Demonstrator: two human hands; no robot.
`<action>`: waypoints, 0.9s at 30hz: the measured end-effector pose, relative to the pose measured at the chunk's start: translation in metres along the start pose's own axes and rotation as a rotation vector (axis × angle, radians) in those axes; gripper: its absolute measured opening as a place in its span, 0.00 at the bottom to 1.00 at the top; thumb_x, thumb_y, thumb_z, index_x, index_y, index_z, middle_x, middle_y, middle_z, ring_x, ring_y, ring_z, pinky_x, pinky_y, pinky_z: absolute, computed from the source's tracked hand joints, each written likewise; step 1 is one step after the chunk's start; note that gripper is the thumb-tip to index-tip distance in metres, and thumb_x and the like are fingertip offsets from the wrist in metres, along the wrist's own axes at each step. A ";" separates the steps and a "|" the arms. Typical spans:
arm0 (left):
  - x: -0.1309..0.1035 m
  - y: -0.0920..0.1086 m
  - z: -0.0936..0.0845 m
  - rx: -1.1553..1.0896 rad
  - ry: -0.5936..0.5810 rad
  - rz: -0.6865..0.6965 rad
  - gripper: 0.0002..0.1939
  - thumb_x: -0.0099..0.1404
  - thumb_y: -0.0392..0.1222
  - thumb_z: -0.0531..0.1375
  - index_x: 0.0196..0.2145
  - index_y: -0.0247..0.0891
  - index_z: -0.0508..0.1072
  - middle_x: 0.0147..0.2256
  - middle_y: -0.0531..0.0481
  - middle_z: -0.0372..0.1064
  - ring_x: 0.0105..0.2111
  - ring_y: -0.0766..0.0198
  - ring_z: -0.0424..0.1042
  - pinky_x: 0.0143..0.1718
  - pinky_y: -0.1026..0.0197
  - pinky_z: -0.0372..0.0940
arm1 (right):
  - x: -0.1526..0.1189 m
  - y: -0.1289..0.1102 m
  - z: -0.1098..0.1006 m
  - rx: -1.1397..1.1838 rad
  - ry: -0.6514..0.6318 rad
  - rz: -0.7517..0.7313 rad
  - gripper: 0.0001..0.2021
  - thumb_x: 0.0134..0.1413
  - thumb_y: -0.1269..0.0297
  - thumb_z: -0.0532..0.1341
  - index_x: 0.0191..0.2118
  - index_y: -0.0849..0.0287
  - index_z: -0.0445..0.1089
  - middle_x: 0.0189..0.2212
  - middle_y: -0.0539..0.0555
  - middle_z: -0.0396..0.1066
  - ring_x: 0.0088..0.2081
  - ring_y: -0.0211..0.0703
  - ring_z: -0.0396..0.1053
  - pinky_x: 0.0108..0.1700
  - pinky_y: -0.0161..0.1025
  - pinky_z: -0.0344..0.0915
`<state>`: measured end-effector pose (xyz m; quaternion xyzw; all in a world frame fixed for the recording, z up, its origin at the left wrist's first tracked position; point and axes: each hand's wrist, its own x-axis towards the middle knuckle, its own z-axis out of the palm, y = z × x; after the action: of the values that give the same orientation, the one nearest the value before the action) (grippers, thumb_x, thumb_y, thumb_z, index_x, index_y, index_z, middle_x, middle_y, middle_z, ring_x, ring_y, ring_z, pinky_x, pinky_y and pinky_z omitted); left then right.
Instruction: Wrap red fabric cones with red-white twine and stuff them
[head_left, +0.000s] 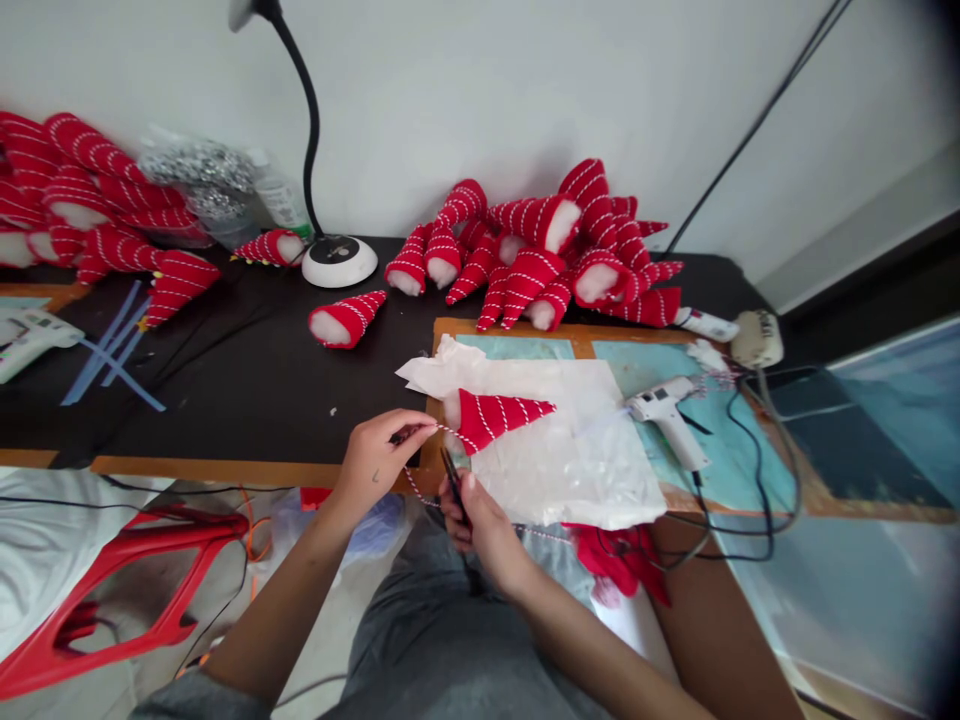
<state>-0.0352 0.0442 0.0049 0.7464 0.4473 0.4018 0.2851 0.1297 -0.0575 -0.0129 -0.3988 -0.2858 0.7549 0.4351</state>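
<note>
My left hand [390, 450] pinches a red-and-white twisted cord [415, 487] between thumb and fingertips. A dark item shows between these fingers, too small to name. From the pinch, the cord runs to the base of a stuffed red cone hat [499, 418], which lies on its side with its tip to the right. White stripes wind around the cone. In my right hand [480, 515] is a slim dark tool that looks like scissors [452, 477], its tips pointing up beside the cord, close to the cone's base. Part of the tool is hidden by my fingers.
White paper [562, 480] lies under the cone. A glue gun [669, 415] with its cable rests at right, another glue gun [34, 335] at far left. Striped cones [532, 275] are piled at the back, near a lamp base [339, 262]. A red stool [127, 590] stands below left.
</note>
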 end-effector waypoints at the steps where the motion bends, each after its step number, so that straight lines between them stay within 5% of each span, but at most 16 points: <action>1: 0.000 0.000 0.000 0.000 -0.006 -0.002 0.04 0.70 0.43 0.66 0.40 0.44 0.81 0.36 0.54 0.79 0.33 0.66 0.75 0.36 0.66 0.66 | 0.004 0.000 0.006 0.088 0.040 0.036 0.37 0.49 0.22 0.60 0.41 0.56 0.60 0.26 0.42 0.48 0.22 0.29 0.42 0.22 0.30 0.39; 6: -0.002 0.000 0.002 0.012 -0.063 -0.001 0.06 0.73 0.43 0.63 0.41 0.44 0.80 0.38 0.52 0.78 0.37 0.63 0.76 0.38 0.64 0.65 | 0.018 -0.004 0.026 0.292 0.158 0.038 0.39 0.39 0.26 0.69 0.39 0.55 0.57 0.27 0.41 0.55 0.20 0.26 0.46 0.21 0.28 0.38; 27: -0.007 0.006 0.001 0.092 -0.082 -0.022 0.06 0.73 0.42 0.59 0.39 0.42 0.75 0.37 0.52 0.76 0.37 0.61 0.74 0.41 0.61 0.64 | 0.043 -0.006 0.037 0.257 0.175 -0.100 0.34 0.45 0.30 0.69 0.35 0.54 0.55 0.21 0.39 0.50 0.17 0.26 0.40 0.19 0.32 0.33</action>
<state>-0.0335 0.0345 0.0069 0.7698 0.4612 0.3468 0.2730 0.0875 -0.0200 -0.0041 -0.3892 -0.1675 0.7251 0.5428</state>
